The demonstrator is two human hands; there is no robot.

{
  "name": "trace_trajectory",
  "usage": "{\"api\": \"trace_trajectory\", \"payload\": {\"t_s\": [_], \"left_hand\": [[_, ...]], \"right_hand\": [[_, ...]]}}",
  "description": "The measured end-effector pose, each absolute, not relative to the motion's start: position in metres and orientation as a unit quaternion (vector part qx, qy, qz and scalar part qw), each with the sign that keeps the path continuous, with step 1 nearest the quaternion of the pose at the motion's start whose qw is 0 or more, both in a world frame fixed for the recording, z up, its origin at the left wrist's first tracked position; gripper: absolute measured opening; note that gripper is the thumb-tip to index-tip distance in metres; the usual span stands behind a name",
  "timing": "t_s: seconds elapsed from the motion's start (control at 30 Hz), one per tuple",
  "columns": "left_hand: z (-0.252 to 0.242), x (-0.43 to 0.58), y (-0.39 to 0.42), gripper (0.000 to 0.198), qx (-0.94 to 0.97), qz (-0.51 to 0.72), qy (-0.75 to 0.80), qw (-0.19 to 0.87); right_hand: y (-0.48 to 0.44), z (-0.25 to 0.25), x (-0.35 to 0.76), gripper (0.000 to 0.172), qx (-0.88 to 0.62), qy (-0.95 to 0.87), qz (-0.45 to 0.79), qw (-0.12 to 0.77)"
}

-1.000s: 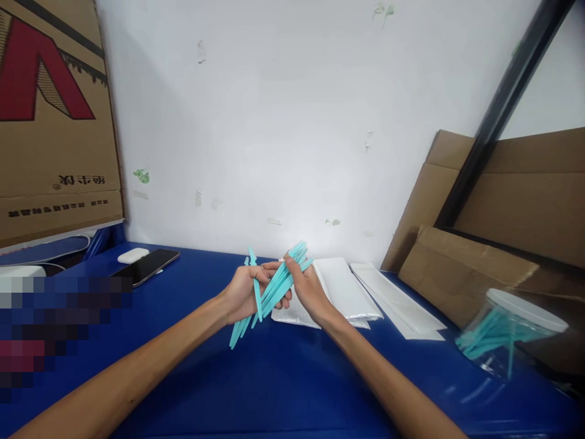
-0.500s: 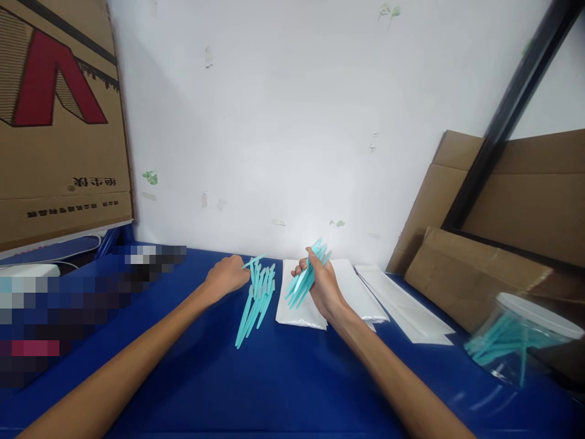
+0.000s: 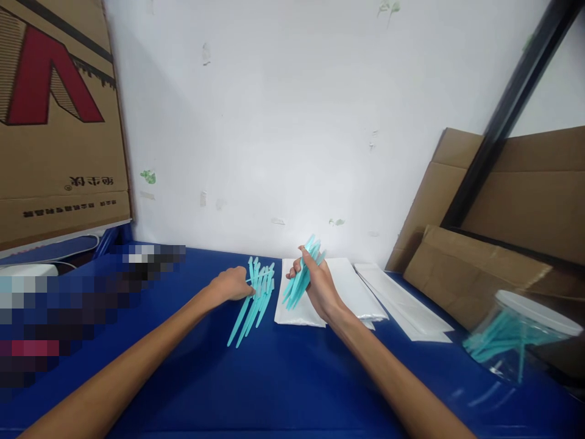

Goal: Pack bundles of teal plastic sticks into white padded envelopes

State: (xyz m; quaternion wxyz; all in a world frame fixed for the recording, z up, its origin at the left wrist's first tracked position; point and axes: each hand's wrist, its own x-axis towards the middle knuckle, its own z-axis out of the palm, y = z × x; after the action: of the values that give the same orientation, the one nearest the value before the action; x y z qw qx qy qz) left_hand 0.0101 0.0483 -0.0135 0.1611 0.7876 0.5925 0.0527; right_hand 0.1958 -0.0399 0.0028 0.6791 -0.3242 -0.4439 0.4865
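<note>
My right hand [image 3: 320,277] is closed around a bundle of slim turquoise plastic sticks [image 3: 299,283], held slanted above white plastic bags [image 3: 301,316]. Their tapered ends point down and to the left. My left hand [image 3: 231,283] is at the left side of a loose pile of similar sticks [image 3: 249,320] on the blue table [image 3: 274,384]. These have pale caps near their upper ends. One stick lies crosswise over the pile, its left end in the pinched fingers of my left hand; the fingertips are partly hidden.
At the right, a clear tub [image 3: 521,344] with a white lid holds more turquoise sticks. Long white bags [image 3: 406,305] lie beside the stack. Cardboard [image 3: 475,274] leans at the right, and a large carton [image 3: 64,152] stands at the left. A white wall [image 3: 274,122] rises behind.
My left hand has moved slightly down with its stick, which now lies lower across the pile. Some sticks in the pile have shifted left. My right hand still grips its bundle, slightly farther left.
</note>
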Motion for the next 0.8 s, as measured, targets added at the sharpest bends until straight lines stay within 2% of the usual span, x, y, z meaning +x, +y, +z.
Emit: {"api": "trace_trajectory", "payload": {"t_s": [0.3, 0.57, 0.8], "left_hand": [[-0.010, 0.005, 0.051, 0.015, 0.778, 0.052, 0.595, 0.194], [-0.015, -0.007, 0.077, 0.041, 0.768, 0.165, 0.579, 0.218], [-0.033, 0.010, 0.072, 0.041, 0.760, 0.195, 0.606, 0.130]], "right_hand": [[-0.040, 0.000, 0.196, 0.047, -0.328, -0.457, 0.482, 0.672], [-0.042, 0.004, 0.194, 0.054, -0.333, -0.456, 0.483, 0.669], [-0.043, 0.004, 0.193, 0.052, -0.340, -0.454, 0.478, 0.671]]}}
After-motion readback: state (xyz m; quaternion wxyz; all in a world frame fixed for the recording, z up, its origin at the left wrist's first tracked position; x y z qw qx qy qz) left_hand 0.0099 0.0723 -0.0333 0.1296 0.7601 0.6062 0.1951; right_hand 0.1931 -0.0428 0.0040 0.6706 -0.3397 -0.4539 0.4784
